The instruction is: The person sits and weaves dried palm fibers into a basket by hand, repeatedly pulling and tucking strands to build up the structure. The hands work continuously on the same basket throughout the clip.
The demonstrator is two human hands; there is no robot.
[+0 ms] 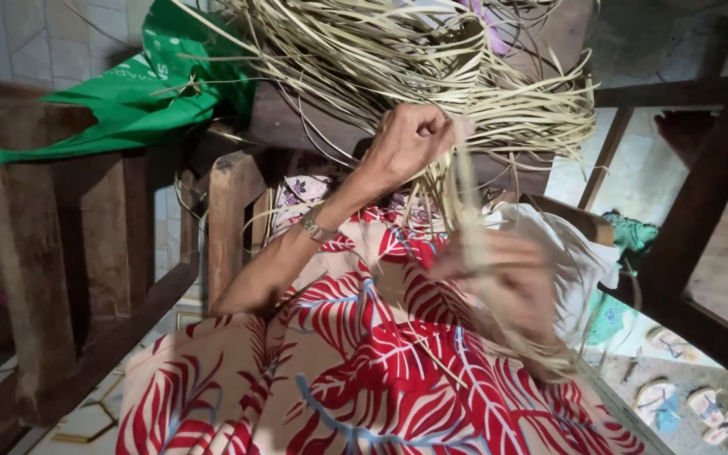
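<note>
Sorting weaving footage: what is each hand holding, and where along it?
Left hand grips pale dried straw strips at the bundle's lower edge; blurred right hand holds the same strips lower down.

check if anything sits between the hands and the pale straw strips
Nothing visible does. The left hand is closed around strips pulled from the straw bundle, and the blurred right hand is on the same strips lower down, above the red patterned cloth.
</note>
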